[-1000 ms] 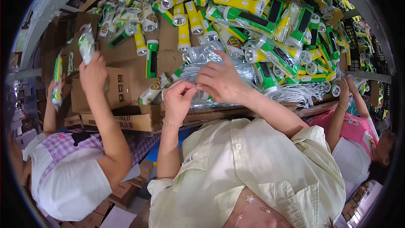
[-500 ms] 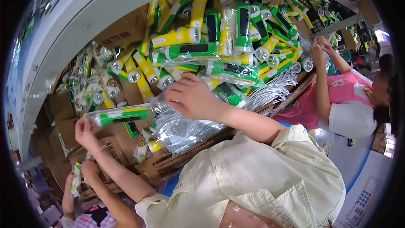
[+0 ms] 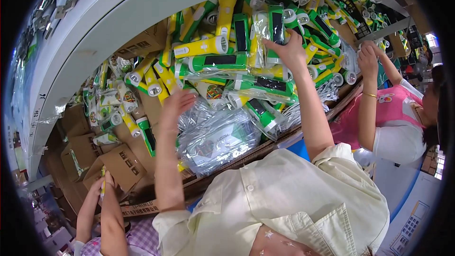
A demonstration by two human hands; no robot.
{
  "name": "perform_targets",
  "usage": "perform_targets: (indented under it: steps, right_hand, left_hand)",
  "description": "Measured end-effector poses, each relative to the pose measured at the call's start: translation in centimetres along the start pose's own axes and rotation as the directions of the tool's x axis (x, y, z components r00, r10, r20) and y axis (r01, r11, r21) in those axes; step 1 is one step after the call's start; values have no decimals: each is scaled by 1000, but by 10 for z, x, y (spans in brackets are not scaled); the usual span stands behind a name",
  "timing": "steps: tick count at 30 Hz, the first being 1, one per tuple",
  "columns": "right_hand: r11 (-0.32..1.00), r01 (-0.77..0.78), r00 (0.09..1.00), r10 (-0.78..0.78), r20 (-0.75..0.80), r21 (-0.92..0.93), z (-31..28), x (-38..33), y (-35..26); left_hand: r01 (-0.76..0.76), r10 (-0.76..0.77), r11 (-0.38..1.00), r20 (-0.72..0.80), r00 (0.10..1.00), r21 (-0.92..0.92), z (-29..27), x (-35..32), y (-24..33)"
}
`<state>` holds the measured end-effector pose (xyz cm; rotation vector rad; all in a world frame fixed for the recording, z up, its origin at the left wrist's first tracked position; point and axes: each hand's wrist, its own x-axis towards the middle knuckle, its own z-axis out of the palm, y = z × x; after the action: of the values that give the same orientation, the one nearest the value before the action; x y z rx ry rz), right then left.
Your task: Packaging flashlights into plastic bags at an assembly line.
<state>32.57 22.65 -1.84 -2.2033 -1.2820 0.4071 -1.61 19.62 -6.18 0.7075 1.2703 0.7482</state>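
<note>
Picking step, by look of it. Right hand [image 3: 286,50] high on torch heap [image 3: 246,66], fingers closed round green bagged torch [image 3: 274,28]. Left hand [image 3: 176,106] open, empty, just below heap, above clear bags [image 3: 215,140]. Next move wants clean pull without dislodging neighbouring torches.

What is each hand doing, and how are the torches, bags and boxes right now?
Left hand: open, raised beside the bags, holding nothing.
Right hand: gripping a bagged green torch.
Torches: piled loose, lying flat.
Bags: clear, stacked, flat.
Boxes: cardboard, flaps open.
</note>
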Motion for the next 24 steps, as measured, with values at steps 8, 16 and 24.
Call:
perform_targets:
  steps: [8,16,24]
  right_hand:
    - [823,529,802,-565,-193,-207,23,-21,-8]
    - [961,119,937,-192,291,250,-23,-39,20]
    - [937,305,822,-349,451,170,-24,-101,-3]
  left_hand:
    - [-5,-39,676,-43,998,-737,104,77,-8]
    - [170,-45,820,235,971,-546,73,-50,-14]
    - [210,77,590,314,946,-779,154,-64,-81]
